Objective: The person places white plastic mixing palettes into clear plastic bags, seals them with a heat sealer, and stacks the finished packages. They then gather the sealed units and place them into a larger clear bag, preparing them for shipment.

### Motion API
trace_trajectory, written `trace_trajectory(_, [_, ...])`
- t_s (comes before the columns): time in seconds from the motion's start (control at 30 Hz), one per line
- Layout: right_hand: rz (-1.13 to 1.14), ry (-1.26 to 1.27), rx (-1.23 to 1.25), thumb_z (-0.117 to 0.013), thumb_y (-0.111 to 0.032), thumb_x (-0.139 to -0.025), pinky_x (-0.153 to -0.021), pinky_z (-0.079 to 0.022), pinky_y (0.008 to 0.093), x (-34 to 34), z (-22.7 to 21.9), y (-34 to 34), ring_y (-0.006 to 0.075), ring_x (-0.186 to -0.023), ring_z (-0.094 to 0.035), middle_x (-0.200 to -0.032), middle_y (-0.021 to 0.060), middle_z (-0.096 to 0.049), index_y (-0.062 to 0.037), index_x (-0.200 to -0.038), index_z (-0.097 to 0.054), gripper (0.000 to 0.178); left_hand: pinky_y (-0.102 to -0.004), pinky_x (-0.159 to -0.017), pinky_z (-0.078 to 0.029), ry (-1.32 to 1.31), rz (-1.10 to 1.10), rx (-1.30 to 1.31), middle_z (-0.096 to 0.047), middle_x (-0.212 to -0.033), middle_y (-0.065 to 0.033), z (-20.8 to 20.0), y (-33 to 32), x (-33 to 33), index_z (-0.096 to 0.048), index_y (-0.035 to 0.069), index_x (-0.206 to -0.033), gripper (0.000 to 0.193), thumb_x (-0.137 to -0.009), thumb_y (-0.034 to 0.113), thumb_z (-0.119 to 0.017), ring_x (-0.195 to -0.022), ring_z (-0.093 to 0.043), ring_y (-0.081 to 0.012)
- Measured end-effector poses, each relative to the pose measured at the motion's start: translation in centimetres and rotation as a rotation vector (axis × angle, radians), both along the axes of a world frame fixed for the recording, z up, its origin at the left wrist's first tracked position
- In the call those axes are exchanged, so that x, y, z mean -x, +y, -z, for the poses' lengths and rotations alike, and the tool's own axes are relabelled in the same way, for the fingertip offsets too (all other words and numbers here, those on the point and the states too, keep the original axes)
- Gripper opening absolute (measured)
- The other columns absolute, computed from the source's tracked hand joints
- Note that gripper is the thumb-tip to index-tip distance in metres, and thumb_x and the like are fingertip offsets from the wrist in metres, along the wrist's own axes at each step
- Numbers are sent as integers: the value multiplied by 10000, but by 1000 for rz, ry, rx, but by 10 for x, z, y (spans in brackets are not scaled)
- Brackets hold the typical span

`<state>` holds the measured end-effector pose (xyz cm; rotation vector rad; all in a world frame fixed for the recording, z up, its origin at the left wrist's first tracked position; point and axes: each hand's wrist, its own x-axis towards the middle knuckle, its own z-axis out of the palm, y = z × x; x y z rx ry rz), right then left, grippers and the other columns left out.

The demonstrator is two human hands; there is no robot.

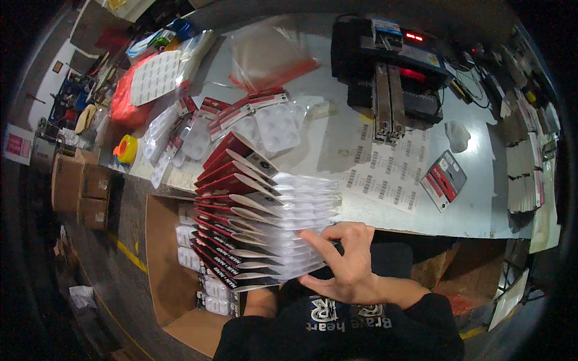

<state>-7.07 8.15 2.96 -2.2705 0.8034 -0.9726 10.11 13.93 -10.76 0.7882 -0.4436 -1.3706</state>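
Observation:
A fanned stack of carded blister packs (271, 222), with red and black header cards and clear plastic trays, stands in front of me at the table's near edge. My right hand (349, 259) pinches the stack's right side, thumb low and index finger higher against the clear trays. Behind the stack my left hand is hidden; only its forearm shows below the cards. More blister packs (277, 126) lie loose on the table beyond the stack. Under the stack, to the left, an open cardboard box (165, 265) holds several packs.
A black machine (385, 60) with a red display stands at the back right. Before it lie a barcode label sheet (388, 162) and a flat red-and-black card (444, 180). Clear bags (271, 57) and a yellow tape roll (126, 150) are farther left. Cartons (81, 186) stand on the floor.

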Motion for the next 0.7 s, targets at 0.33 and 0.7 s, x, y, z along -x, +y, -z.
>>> trace_trajectory(0.33, [-107, -202, -120, -799, -292, -578, -856, -330, 408, 1, -3, -8, 287, -1077, -492, -1226, 132, -510, -26, -1166, -521, 702, -418, -1010, -367, -50, -59, -76, -406, -1360, -106, 5, 38, -8, -366, 105, -1350, 894, -599, 409, -743, -1198, -450, -260])
trace_trajectory(0.7, [-75, -159, -167, -742, -316, -706, -792, -385, 361, -4, 2, -21, 260, -840, -508, -954, 115, -567, 36, -1257, -480, 704, -413, -1005, -370, -65, -116, -146, -416, -1348, -106, 15, 60, -14, -369, 95, -1343, 901, -583, 383, -756, -1191, -455, -254])
